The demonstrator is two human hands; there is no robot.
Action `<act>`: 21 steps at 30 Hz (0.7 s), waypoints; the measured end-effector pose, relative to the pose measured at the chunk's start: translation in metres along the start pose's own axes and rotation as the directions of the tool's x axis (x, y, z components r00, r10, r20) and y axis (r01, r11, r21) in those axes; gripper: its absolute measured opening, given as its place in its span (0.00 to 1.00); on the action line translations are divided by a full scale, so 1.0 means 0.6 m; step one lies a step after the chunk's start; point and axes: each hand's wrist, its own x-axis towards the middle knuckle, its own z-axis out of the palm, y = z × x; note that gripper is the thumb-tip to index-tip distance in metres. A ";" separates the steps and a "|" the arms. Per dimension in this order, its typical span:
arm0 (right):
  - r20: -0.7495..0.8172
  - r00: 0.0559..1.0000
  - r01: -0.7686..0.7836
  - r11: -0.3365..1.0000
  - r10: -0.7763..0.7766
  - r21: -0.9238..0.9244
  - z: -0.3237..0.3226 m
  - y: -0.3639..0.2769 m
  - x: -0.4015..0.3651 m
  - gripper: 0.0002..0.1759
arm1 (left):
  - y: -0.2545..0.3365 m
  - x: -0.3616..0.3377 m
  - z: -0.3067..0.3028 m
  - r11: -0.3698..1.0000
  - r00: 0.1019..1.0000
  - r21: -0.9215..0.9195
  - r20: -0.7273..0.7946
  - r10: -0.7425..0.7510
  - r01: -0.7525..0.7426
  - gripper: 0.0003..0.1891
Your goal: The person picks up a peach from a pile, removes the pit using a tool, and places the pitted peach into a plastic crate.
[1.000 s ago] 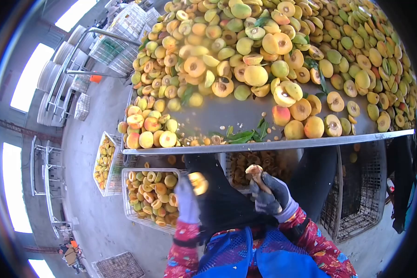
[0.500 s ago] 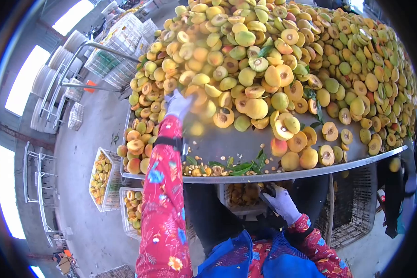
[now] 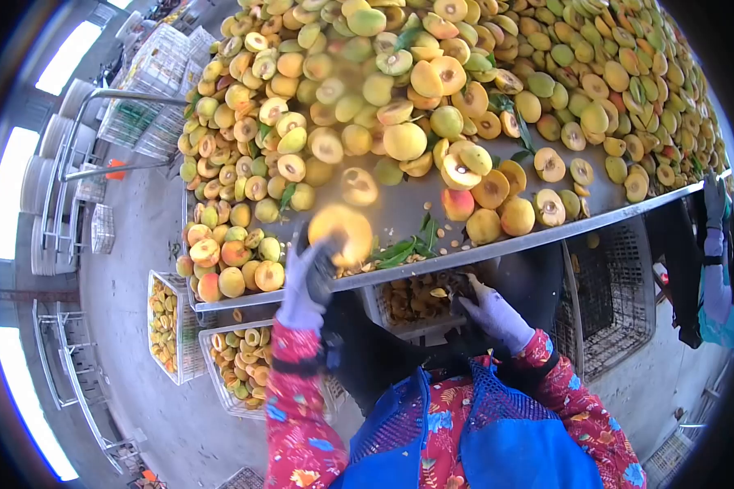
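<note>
My left hand (image 3: 306, 281), in a pale glove, is at the table's front edge, its fingers closed on a yellow-orange fruit (image 3: 347, 235) that is blurred. Below the edge, my right hand (image 3: 496, 316), also gloved, has its fingers curled round something dark and too small to make out. Under it a crate (image 3: 412, 328) holds dark fruit pieces. Across the metal table (image 3: 416, 266) lies a large heap of halved and whole yellow-green fruit (image 3: 465, 81). Green leaves (image 3: 400, 252) and small pits lie near the edge in front of me.
White crates of fruit (image 3: 192, 363) (image 3: 208, 336) stand on the floor at the left. Stacked crates (image 3: 151, 90) and metal racks (image 3: 77, 383) are farther left. A dark crate (image 3: 620, 301) is at the right, near another person's gloved hand (image 3: 714, 200).
My left hand has come back from the heap to the table's edge with a fruit. My right hand stays below the edge. The view has shifted, and a co-worker's hand now shows at the right.
</note>
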 end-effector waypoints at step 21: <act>0.085 0.913 0.378 0.748 -0.399 -0.545 0.021 -0.153 -0.065 0.15 | -0.157 -0.181 0.040 0.916 0.995 0.394 0.087 0.041 -0.072 0.20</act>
